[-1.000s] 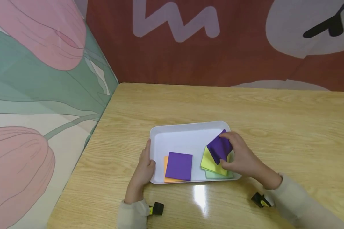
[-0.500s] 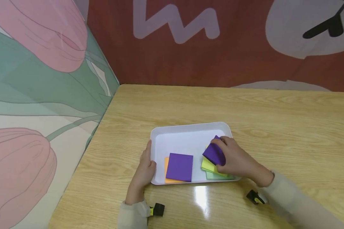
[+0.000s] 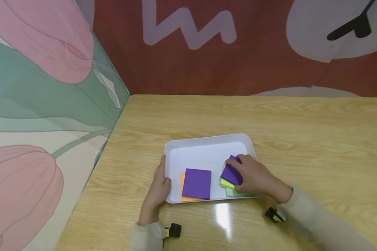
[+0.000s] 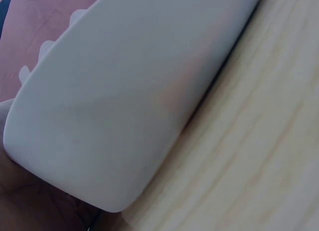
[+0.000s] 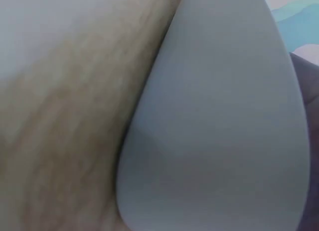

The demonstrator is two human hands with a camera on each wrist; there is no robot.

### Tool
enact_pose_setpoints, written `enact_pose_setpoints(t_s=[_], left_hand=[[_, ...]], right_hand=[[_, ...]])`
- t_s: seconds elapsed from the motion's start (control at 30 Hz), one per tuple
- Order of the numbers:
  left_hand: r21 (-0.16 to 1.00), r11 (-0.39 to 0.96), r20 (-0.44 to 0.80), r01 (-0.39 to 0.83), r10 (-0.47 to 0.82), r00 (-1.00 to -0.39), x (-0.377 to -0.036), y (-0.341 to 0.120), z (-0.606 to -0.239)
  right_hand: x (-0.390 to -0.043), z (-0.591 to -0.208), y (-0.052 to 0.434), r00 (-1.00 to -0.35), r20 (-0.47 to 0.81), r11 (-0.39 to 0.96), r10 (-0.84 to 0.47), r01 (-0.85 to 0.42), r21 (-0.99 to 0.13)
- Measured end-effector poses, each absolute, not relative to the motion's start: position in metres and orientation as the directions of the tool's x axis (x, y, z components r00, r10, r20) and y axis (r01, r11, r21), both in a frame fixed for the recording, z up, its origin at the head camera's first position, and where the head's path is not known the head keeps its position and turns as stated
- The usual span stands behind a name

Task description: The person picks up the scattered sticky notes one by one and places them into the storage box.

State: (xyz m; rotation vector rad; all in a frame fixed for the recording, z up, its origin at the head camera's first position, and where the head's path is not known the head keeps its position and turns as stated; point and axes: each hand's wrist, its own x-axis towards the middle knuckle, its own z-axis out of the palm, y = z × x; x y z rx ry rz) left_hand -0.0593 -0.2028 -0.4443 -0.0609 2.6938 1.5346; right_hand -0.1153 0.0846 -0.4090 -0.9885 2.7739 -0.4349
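In the head view, a white tray (image 3: 204, 141) lies on the table. My right hand (image 3: 254, 174) reaches over its right side and pinches a square purple sticky note pad (image 3: 231, 174) between thumb and fingers. That pad sits over a yellow one (image 3: 227, 183), which overlaps a pale green one (image 3: 234, 192); the hand hides part of this pile. My left hand (image 3: 158, 186) rests against the tray's left end, index finger straight along the outer wall; its other fingers are mostly hidden. Inside the tray, another purple pad (image 3: 196, 183) lies on an orange one (image 3: 183, 188).
The wooden table (image 3: 286, 132) extends around the tray, up to a patterned wall (image 3: 188, 69) behind and at the left. Black wrist-worn pieces (image 3: 175, 230) show by both sleeves. The wrist views show mainly the tray's outer wall (image 4: 114, 101) close up.
My right hand has moved left and slightly down, bringing the purple pad flatter onto the yellow and green pile. My left hand and the tray have stayed put.
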Motion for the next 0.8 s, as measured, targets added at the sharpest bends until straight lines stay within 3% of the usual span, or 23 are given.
enact_pose_setpoints(t_s=[0.17, 0.37, 0.6, 0.8], left_hand=[[0.863, 0.504, -0.033, -0.041, -0.025, -0.999, -0.061, -0.206, -0.447], [0.817, 0.577, 0.002, -0.003, -0.008, -1.000, -0.066, -0.207, -0.449], [0.620, 0.782, -0.042, -0.061, -0.044, -0.998, -0.070, -0.210, -0.435], [0.472, 0.877, -0.045, -0.091, -0.079, -0.996, -0.068, -0.208, -0.413]], right_hand=[[-0.113, -0.413, 0.084, -0.758, -0.034, 0.720, -0.652, -0.604, -0.343], [-0.103, -0.405, 0.098, -0.787, 0.076, 0.681, -0.612, -0.573, -0.457], [-0.097, -0.395, 0.111, -0.818, 0.111, 0.639, -0.564, -0.517, -0.570], [-0.092, -0.393, 0.112, -0.841, 0.081, 0.628, -0.535, -0.460, -0.628]])
